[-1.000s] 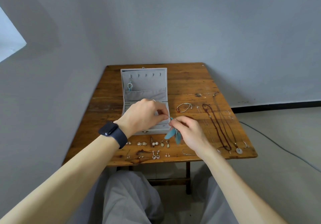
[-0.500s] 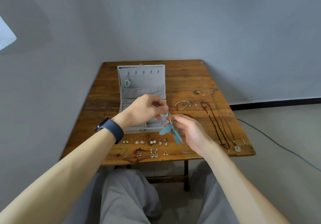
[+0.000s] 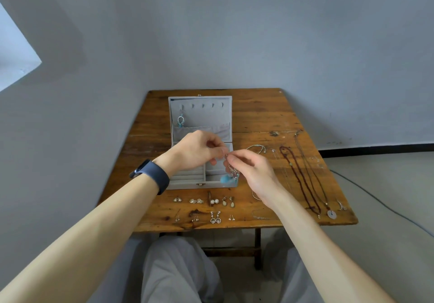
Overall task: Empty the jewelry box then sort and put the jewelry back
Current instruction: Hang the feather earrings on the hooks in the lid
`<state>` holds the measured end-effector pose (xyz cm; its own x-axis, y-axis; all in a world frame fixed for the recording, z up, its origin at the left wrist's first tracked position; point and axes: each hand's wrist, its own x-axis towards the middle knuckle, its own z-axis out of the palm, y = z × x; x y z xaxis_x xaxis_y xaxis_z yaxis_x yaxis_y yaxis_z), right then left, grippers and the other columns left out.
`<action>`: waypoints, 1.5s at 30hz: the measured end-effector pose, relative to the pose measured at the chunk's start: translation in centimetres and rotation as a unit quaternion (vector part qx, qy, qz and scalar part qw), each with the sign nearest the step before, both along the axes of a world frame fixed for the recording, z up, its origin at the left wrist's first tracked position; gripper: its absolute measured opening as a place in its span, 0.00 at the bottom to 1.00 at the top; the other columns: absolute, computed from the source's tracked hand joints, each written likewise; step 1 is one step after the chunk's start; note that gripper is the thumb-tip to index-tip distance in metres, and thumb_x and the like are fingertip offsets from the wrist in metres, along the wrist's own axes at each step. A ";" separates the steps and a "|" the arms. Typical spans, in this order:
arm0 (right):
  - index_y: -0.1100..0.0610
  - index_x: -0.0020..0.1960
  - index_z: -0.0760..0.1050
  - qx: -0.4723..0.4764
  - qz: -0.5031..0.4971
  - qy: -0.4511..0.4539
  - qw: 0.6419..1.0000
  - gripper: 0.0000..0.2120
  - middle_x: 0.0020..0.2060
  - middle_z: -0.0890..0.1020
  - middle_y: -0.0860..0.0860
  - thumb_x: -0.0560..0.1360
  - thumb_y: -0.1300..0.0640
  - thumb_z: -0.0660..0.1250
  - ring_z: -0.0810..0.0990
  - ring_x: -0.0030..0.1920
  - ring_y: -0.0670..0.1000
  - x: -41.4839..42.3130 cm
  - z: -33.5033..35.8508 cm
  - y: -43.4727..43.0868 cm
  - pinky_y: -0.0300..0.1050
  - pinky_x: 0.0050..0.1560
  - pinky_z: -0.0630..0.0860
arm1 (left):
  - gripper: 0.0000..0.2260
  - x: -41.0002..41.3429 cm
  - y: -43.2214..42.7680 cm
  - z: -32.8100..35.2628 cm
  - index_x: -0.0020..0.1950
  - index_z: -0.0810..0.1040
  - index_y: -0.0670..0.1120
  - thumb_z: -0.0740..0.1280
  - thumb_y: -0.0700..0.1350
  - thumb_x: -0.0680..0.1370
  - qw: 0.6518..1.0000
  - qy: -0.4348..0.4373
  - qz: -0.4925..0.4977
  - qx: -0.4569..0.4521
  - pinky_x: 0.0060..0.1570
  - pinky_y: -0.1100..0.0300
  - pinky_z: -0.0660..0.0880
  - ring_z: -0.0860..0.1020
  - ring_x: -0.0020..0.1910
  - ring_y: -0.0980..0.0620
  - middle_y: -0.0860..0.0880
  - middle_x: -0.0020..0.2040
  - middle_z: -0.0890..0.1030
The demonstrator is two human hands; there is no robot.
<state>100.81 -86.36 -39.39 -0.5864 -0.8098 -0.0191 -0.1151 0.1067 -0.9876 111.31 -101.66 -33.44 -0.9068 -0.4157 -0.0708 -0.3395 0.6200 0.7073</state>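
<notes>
A grey jewelry box (image 3: 187, 180) stands open on the wooden table (image 3: 258, 119), its lid upright. One blue earring (image 3: 180, 121) hangs on a hook in the lid. Over the box's right side, my left hand (image 3: 199, 148) and my right hand (image 3: 252, 168) both pinch the top of a blue feather earring (image 3: 231, 175), which dangles on a chain under my right fingers. Several pairs of small earrings (image 3: 212, 201) lie in two rows in front of the box.
Right of the box lie a bracelet (image 3: 257, 148), a dark red bead necklace (image 3: 299, 178), a cord necklace with a white ring pendant (image 3: 331, 213) and thin chains. The table's front edge is near my knees. A cable (image 3: 375, 199) runs over the floor at right.
Both hands have moved up and back over the box with the feather earring. The feathers now hang lower, partly behind my right hand. The camera has tilted slightly.
</notes>
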 end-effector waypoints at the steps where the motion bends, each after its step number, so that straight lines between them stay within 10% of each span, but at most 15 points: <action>1: 0.48 0.55 0.81 -0.001 0.002 -0.001 1.000 0.07 0.46 0.85 0.44 0.80 0.50 0.67 0.83 0.50 0.43 -0.1 0.0 -0.2 0.38 0.51 0.77 | 0.04 0.0 -0.2 0.0 0.49 0.82 0.50 0.69 0.48 0.80 1.000 -0.001 0.002 -0.004 0.44 0.65 0.77 0.84 0.40 0.57 0.53 0.43 0.84; 7: 0.48 0.53 0.83 0.004 0.012 -0.039 0.999 0.06 0.47 0.85 0.46 0.77 0.50 0.71 0.83 0.52 0.49 -0.7 -0.1 -1.8 0.47 0.56 0.79 | 0.05 -0.2 -1.6 -0.2 0.50 0.82 0.48 0.68 0.48 0.80 0.999 0.000 0.032 0.029 0.37 0.70 0.72 0.84 0.39 0.57 0.52 0.44 0.85; 26: 0.49 0.49 0.80 0.041 -0.004 0.068 0.997 0.04 0.43 0.83 0.46 0.80 0.53 0.67 0.83 0.38 0.44 -2.5 -0.1 -14.0 0.32 0.35 0.75 | 0.04 -0.8 -10.2 -4.0 0.53 0.80 0.47 0.69 0.45 0.80 0.953 0.156 0.200 0.164 0.44 0.62 0.81 0.84 0.44 0.52 0.47 0.49 0.83; 30: 0.50 0.50 0.80 0.047 -0.027 0.030 0.998 0.04 0.43 0.83 0.48 0.79 0.52 0.67 0.82 0.35 0.44 -3.0 0.3 -17.4 0.32 0.34 0.75 | 0.18 -1.0 -13.9 -4.8 0.64 0.72 0.55 0.73 0.46 0.76 0.901 0.240 0.355 0.067 0.50 0.65 0.73 0.76 0.56 0.57 0.54 0.63 0.74; 35: 0.52 0.49 0.80 0.050 -0.028 -0.043 0.997 0.05 0.45 0.82 0.50 0.80 0.53 0.66 0.84 0.35 0.48 -2.8 1.2 -21.4 0.40 0.39 0.79 | 0.36 -2.1 -17.8 -4.6 0.80 0.59 0.53 0.73 0.44 0.76 0.925 0.178 0.294 0.163 0.61 0.59 0.67 0.69 0.69 0.52 0.50 0.74 0.68; 45: 0.55 0.50 0.81 0.057 -0.097 -0.074 0.991 0.05 0.40 0.82 0.49 0.79 0.55 0.67 0.84 0.34 0.48 -2.0 0.7 -24.6 0.44 0.41 0.81 | 0.18 -1.6 -18.9 -6.1 0.68 0.75 0.54 0.71 0.44 0.79 0.942 0.216 0.247 0.068 0.46 0.80 0.71 0.74 0.49 0.77 0.64 0.54 0.78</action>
<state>98.81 -110.94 -38.70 -0.7150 -0.6696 -0.2010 0.0640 0.2237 -0.9726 109.69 -120.60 -39.51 -0.5621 -0.8079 0.1769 -0.2246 0.3550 0.9075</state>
